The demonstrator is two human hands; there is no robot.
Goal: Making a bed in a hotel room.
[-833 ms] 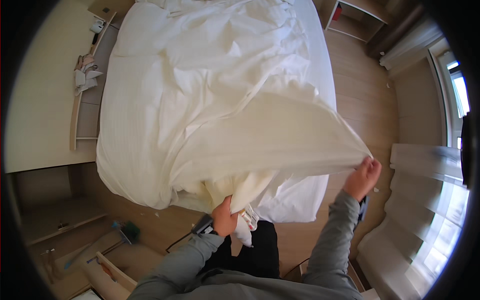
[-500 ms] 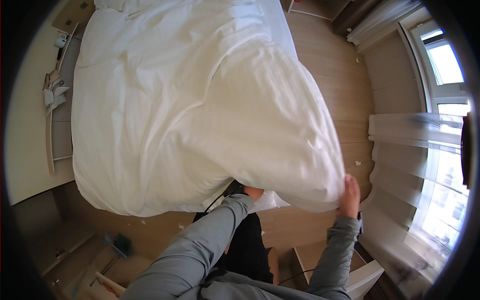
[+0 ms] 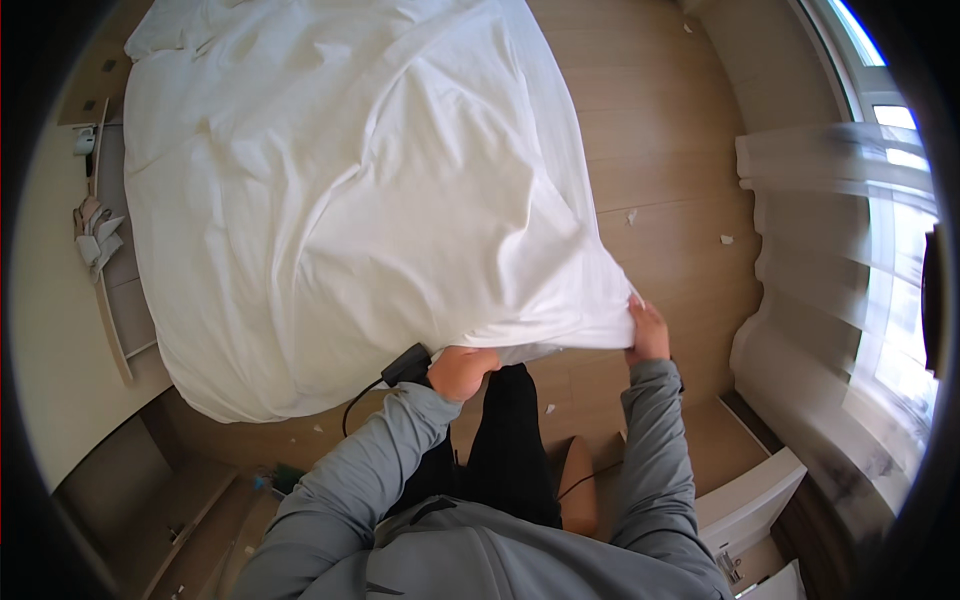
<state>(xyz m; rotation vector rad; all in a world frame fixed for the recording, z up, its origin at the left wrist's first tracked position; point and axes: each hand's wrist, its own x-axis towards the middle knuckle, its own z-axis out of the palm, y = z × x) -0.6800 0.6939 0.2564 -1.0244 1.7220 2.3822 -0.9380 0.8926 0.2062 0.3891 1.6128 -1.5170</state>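
A large white duvet (image 3: 400, 220) spreads over the bed, creased along its length. My right hand (image 3: 649, 330) pinches its near right corner and pulls the cloth taut out to the side. At the near edge my left hand (image 3: 463, 373) is closed on the hem, with its fingertips hidden under the cloth. A black box (image 3: 407, 362) with a cable sits at my left wrist. Between my two hands the hem hangs in a nearly straight line.
Wooden floor (image 3: 650, 130) with white scraps runs along the bed's right side. Sheer curtains (image 3: 810, 190) hang by the window. Crumpled cloths or papers (image 3: 97, 237) lie on a ledge at left. Behind me on the right stands a pale wooden piece of furniture (image 3: 750, 500).
The puffed-up right side of the duvet has sunk flat. My right hand has drawn its corner in and up the picture; my left hand has come out from under the cloth.
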